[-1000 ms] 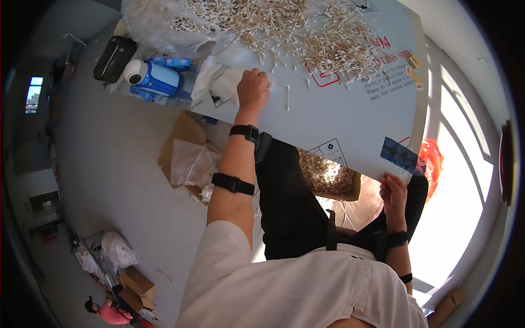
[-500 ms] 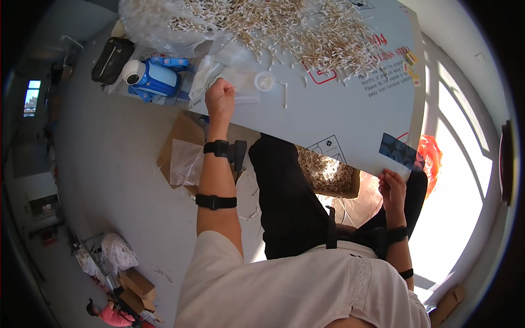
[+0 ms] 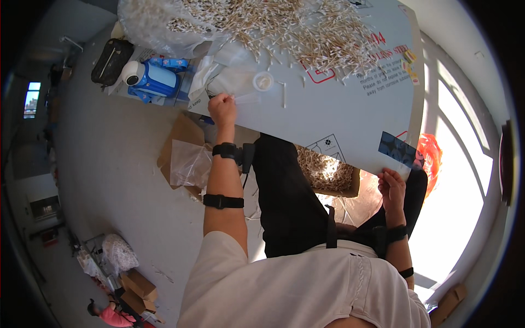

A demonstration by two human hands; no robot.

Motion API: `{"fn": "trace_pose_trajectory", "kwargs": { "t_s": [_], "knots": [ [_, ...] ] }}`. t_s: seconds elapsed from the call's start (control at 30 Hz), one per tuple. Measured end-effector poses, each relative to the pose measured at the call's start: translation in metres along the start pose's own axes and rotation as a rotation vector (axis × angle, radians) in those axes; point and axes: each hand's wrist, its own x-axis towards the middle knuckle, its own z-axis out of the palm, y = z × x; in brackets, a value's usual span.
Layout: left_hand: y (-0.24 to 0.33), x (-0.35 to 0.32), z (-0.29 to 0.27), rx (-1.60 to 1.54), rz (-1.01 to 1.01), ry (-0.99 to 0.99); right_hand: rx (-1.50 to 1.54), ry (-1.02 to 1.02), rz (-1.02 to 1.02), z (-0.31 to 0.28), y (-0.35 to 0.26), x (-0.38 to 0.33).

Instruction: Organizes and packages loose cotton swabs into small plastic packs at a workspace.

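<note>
Left hand (image 3: 222, 107) on clear bag (image 3: 247, 98); box (image 3: 327, 172) full of swabs (image 3: 322, 167).

Single head-worn fisheye view, looking steeply down over the wearer's pale short-sleeved shirt (image 3: 306, 290) and dark-trousered lap. Faces forward across a tilted white printed board (image 3: 339, 109), near, filling the upper middle. Grey concrete floor (image 3: 109, 164) far below at left, bright window bars (image 3: 465, 131) at right. Straight edges bowed toward the dark circular rim. No second view to overlap.
</note>
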Motion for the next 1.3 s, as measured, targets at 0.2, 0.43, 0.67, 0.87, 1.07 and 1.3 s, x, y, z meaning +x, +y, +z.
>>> {"fn": "trace_pose_trajectory", "kwargs": {
  "t_s": [0.2,0.43,0.67,0.87,1.07,1.3],
  "knots": [
    [0.014,-0.008,-0.01,-0.257,0.092,0.219,0.004,-0.01,0.012,0.001,-0.002,0.0],
    [0.096,-0.06,-0.038,-0.488,0.277,-0.112,-0.317,-0.142,-0.109,0.009,-0.015,-0.006],
    [0.203,-0.179,-0.021,-0.361,0.743,-1.103,-0.91,-0.672,-0.979,0.115,-0.086,-0.066],
    [0.228,-0.194,-0.015,-0.45,0.538,-1.078,-0.541,-0.827,-0.317,0.069,-0.068,-0.045],
    [0.232,-0.208,-0.007,-0.506,0.543,-1.245,0.163,-0.851,-0.086,0.076,-0.082,-0.068],
    [0.25,-0.225,0.009,-0.563,0.105,-1.057,0.048,-0.586,-0.091,0.041,-0.067,-0.059]
  ]
}}
